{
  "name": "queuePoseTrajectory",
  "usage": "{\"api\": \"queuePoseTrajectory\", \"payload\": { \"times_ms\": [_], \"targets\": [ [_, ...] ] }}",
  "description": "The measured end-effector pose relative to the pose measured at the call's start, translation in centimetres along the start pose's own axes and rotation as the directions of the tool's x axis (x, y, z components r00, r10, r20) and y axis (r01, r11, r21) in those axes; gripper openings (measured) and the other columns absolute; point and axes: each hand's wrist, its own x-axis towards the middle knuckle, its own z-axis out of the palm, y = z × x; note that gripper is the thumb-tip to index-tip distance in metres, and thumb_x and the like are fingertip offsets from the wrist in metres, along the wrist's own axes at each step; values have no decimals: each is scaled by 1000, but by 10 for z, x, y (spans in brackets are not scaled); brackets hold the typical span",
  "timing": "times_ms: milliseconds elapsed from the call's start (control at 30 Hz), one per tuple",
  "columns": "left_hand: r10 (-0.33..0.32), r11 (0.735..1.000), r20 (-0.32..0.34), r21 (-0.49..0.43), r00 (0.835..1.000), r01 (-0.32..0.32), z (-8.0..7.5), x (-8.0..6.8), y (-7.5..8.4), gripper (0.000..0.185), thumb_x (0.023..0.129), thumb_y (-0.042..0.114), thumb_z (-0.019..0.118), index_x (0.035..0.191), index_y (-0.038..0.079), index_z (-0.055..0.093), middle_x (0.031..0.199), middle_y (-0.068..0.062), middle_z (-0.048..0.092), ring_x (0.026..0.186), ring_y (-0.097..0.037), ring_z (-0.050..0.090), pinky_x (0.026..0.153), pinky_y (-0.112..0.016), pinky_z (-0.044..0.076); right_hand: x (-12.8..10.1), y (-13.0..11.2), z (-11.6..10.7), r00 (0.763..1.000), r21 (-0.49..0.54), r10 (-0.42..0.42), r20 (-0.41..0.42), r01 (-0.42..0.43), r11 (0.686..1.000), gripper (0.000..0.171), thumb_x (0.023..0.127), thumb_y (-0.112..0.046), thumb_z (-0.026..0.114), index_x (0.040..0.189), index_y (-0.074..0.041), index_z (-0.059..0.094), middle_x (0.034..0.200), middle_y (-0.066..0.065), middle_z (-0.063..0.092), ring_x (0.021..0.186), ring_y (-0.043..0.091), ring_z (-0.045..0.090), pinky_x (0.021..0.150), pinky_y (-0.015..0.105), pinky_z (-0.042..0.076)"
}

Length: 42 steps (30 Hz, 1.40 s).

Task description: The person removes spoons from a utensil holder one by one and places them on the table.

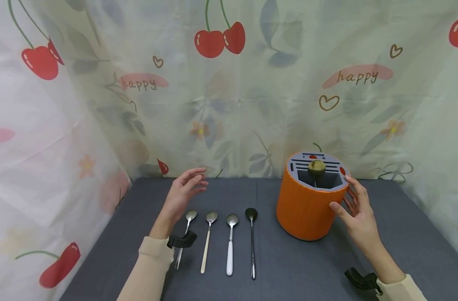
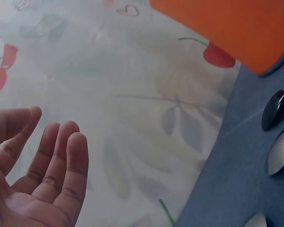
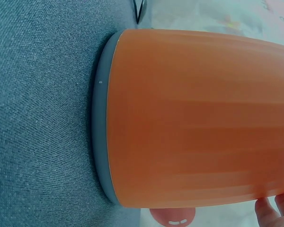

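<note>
Beside the orange holder (image 1: 306, 205), right hand (image 1: 358, 213) seemingly touching.

Four spoons lie side by side in a row on the table (image 1: 296, 267), handles toward the person, with the cutlery holder (image 1: 308, 205) standing just right of the rightmost spoon (image 1: 252, 238) and one spoon (image 1: 316, 168) upright in its top opening. The left hand (image 1: 181, 194) hovers above the leftmost spoon (image 1: 186, 234), at the row's far left. The right hand (image 1: 358, 213) sits against the holder's right side, and the curtain (image 1: 229, 104) hangs behind everything.
</note>
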Motion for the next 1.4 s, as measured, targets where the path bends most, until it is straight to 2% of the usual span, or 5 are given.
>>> {"api": "queuePoseTrajectory", "payload": {
  "times_ms": [267,667,900,1167,1400],
  "targets": [
    [27,999,56,-35,998,-25,24,4,-3,37,109,18,57,142,-1,58,121,-8,64,118,-39,62,103,-40,53,-1,0,0,1000,8,-8,-1,8,1000,80,101,6,62,166,-21,24,167,6,21,150,8,32,116,12,30],
    [37,998,104,-55,994,-31,54,17,-2,37,108,15,58,140,-5,59,121,-8,67,106,-20,67,98,-39,56,0,0,0,1000,10,-19,-2,19,1000,80,101,7,62,166,-21,24,167,5,21,150,7,31,115,12,30],
    [61,997,159,-61,985,-52,72,26,5,33,108,16,59,137,0,62,130,-29,59,107,-23,66,99,-41,56,0,-1,0,1000,-6,-6,0,6,1000,79,102,5,62,166,-22,24,167,5,21,151,8,31,115,12,30],
    [99,992,211,-93,973,-81,92,30,17,30,108,14,59,136,4,64,124,-13,66,111,-28,66,102,-44,55,0,1,0,1000,-13,-8,0,8,1000,78,102,5,61,166,-21,24,168,5,20,151,8,30,115,12,30],
    [98,990,271,-121,958,-67,105,30,24,33,109,14,56,139,1,61,135,-24,60,120,-33,63,107,-44,52,1,0,1,1000,14,-17,-4,17,1000,79,101,7,62,166,-20,25,167,3,22,151,7,30,116,13,30]
  ]
}}
